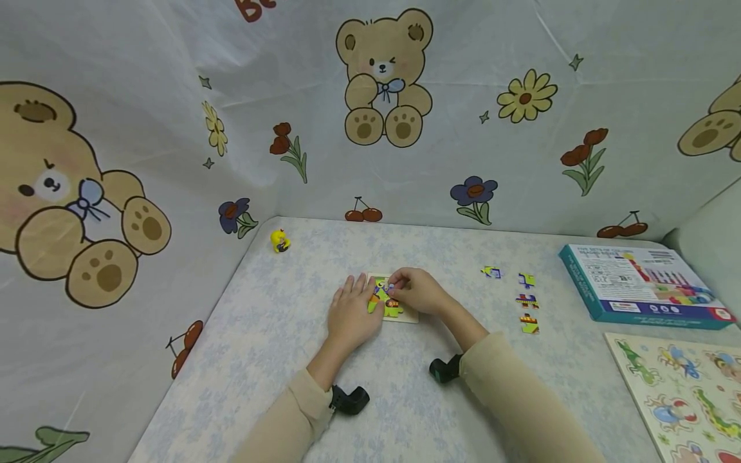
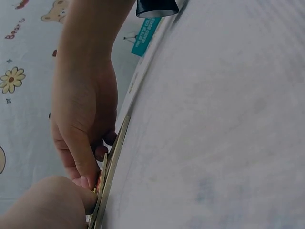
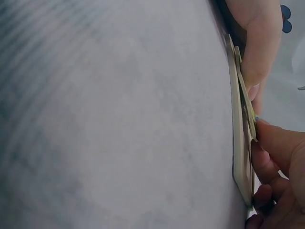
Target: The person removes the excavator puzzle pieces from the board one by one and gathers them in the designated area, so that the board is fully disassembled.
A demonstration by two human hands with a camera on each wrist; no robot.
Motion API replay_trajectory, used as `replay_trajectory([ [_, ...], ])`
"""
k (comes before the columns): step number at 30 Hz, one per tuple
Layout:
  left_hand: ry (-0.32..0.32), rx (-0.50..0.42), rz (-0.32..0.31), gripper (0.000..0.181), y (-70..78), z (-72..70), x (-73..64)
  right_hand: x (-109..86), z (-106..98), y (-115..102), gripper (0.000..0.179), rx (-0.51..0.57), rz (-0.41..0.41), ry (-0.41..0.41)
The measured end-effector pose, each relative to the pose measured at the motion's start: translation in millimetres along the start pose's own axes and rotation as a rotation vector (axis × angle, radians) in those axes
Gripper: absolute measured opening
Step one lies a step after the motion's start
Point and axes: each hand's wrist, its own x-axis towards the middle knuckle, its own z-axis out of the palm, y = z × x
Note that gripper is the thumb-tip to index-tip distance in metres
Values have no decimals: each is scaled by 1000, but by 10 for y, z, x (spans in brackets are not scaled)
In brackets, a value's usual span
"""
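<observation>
A small wooden puzzle tray (image 1: 410, 316) lies on the table between the two hands, with colourful joined puzzle pieces (image 1: 393, 310) in it. The left hand (image 1: 354, 314) lies over the tray's left side, its fingers extended and its thumb by the pieces. From the right, the right hand (image 1: 421, 291) pinches a puzzle piece (image 1: 390, 287) between thumb and fingers. In the right wrist view, a thin wooden layer (image 3: 245, 88) stands tilted a little above the tray (image 3: 237, 129). The fingers partly hide the picture.
Several loose puzzle pieces (image 1: 527, 301) lie to the right of the hands. Farther right are a teal-edged box (image 1: 642, 283) and a wooden board with insect pictures (image 1: 683, 386). A small yellow toy (image 1: 280, 241) stands at the back left. A printed cloth (image 1: 428, 173) hangs behind.
</observation>
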Motion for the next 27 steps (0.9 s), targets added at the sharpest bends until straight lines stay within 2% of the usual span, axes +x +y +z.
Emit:
replay_trajectory([
  [10, -12, 39, 9, 68, -12, 40, 5, 4, -13, 30, 16, -24, -35, -2],
  [17, -10, 71, 5, 76, -10, 51, 3, 15, -19, 0, 17, -36, -23, -2],
  [27, -52, 99, -10, 75, 46, 13, -24, 4, -50, -9, 14, -8, -42, -25],
])
